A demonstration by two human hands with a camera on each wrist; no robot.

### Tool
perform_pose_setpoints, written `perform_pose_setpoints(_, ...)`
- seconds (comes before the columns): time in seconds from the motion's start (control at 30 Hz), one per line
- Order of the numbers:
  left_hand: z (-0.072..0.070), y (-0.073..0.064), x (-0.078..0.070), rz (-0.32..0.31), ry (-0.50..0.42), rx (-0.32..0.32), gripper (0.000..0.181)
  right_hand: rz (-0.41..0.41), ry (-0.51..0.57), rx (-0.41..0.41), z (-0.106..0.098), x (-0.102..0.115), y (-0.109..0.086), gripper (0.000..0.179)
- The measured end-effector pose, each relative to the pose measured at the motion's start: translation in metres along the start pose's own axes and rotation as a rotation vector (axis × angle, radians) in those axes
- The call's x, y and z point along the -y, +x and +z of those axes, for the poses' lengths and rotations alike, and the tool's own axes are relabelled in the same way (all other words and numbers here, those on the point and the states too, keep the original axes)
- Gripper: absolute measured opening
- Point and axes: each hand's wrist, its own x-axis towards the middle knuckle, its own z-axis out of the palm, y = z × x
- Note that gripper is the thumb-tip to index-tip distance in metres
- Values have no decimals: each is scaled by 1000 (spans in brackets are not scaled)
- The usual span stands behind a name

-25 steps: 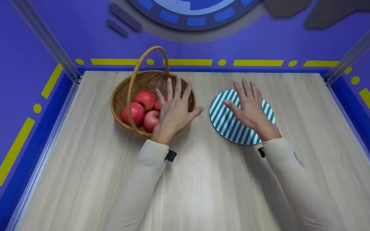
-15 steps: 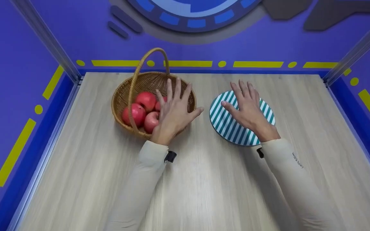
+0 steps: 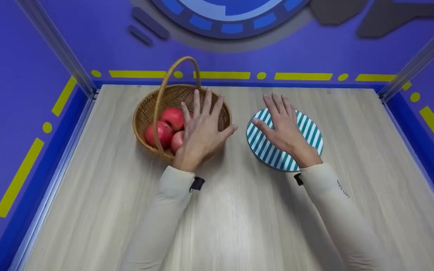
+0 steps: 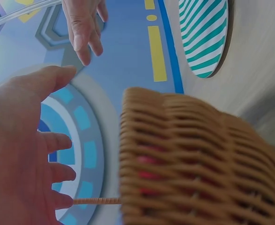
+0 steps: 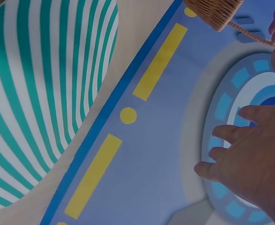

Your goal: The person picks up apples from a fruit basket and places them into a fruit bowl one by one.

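A brown wicker basket (image 3: 141,141) with a tall arched handle (image 3: 161,94) stands at the left of the table and holds several red apples (image 3: 164,132). Over the basket's right part hovers my left hand (image 3: 202,131), fingers spread and holding nothing; it hides part of the apples. The left wrist view shows a gap between this hand and the basket wall (image 4: 198,154). To the right lies a round flat board (image 3: 311,133) with green and white stripes. My right hand (image 3: 285,130), also with nothing in it, hangs above that board with fingers extended.
The pale wooden table (image 3: 217,226) is enclosed by a blue back wall (image 3: 236,60) and side walls with yellow markings. Metal posts (image 3: 60,49) stand at the back corners.
My right hand has drifted a little to the left over the striped board. The left hand has shifted slightly left. The basket and board stay in place.
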Motion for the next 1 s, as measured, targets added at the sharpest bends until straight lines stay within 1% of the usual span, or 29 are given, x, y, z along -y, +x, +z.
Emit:
perform_pose_setpoints(0.23,-13,-6,-1,36,-22,-43,93,1,20,-5,4,9,2,85)
perform_pose_setpoints(0.4,-24,-10,-4,59,-20,-65,95,-3,26,1,5,16,3,86)
perform_pose_setpoints(0.57,-37,-16,-7,94,-27,-114,95,-23,44,-13,5,23,4,85)
perform_pose_setpoints(0.7,-49,-22,-10,166,-53,-197,93,-32,88,-27,4,29,5,85)
perform_pose_setpoints(0.87,-64,-29,-9,282,-88,-356,86,-17,155,-21,3,36,4,86)
perform_pose_setpoints(1.0,-76,-34,-6,347,-120,-477,81,6,186,-15,4,39,3,87)
